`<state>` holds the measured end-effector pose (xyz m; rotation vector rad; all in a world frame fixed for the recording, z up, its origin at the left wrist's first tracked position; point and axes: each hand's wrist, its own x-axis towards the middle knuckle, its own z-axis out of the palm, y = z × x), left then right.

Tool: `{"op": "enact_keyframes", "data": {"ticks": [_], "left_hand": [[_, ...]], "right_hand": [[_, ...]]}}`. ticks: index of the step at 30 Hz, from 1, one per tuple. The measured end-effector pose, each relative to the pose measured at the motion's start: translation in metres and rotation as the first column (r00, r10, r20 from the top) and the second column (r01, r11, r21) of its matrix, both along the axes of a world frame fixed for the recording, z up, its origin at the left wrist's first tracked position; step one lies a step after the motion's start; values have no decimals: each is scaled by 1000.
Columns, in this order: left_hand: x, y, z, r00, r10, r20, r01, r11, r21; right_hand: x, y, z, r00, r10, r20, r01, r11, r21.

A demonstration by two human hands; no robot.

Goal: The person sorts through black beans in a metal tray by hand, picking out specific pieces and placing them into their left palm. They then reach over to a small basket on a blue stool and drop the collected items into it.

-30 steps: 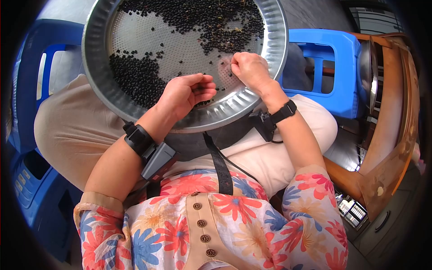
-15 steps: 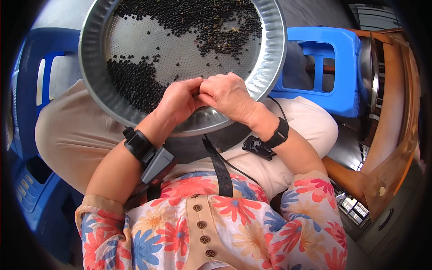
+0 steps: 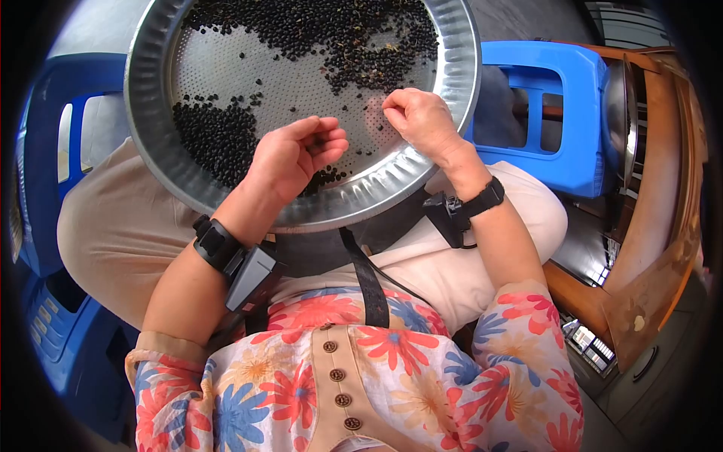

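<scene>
A round metal pan (image 3: pixel 452 45) with a perforated bottom rests across my lap. Black beans (image 3: pixel 218 139) lie in a pile at its left, and more beans mixed with straw-coloured bits (image 3: pixel 369 56) spread along the far side. My left hand (image 3: pixel 290 158), palm turned inward and fingers curled, cups some dark beans above the pan's near side. A few more beans show beneath it. Over the right part of the pan, my right hand (image 3: pixel 425 120) is closed in a pinch, thumb against fingertips. Whatever it may hold is hidden.
A blue plastic stool (image 3: pixel 580 113) stands beyond my right knee, with a wooden piece of furniture (image 3: pixel 648 196) further right. More blue plastic seating (image 3: pixel 56 158) is at the left. Devices are strapped on both wrists, and a black strap (image 3: pixel 367 279) hangs at my waist.
My hands, together half a second ago, have come apart. The right one moved right and up, the left slightly left, showing dark beans in its palm. The pan shifted slightly left.
</scene>
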<state>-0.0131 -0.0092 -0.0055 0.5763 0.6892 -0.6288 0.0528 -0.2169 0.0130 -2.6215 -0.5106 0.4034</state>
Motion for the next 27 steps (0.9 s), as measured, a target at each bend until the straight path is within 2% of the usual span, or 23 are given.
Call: {"op": "enact_keyframes", "data": {"ticks": [4, 6, 10, 13, 14, 18, 24, 26, 27], "left_hand": [[9, 12, 5, 997, 78, 28, -78, 997, 7], [12, 16, 11, 990, 129, 60, -131, 991, 21], [12, 18, 16, 987, 154, 47, -155, 988, 14], [9, 17, 15, 989, 137, 48, -137, 991, -4], [8, 17, 15, 990, 131, 42, -131, 991, -5], [5, 18, 10, 991, 131, 30, -130, 991, -36], [3, 17, 14, 989, 147, 22, -147, 989, -13], [3, 16, 15, 989, 146, 20, -146, 989, -8], [3, 15, 14, 990, 143, 20, -143, 990, -2]], "right_hand": [[2, 4, -6, 998, -27, 51, 23, 997, 80], [1, 11, -14, 971, 28, 236, -58, 991, 118], [-4, 25, -15, 975, 90, 204, -95, 995, 15], [-1, 27, -14, 979, 170, 113, -183, 976, 120], [1, 30, -14, 986, 115, 123, -134, 979, 155], [5, 36, -13, 991, 60, 122, -72, 993, 95], [3, 40, -6, 969, 201, 142, -218, 969, 119], [2, 43, -3, 993, 80, 86, -91, 988, 124], [2, 44, -4, 993, 81, 85, -91, 988, 123]]}}
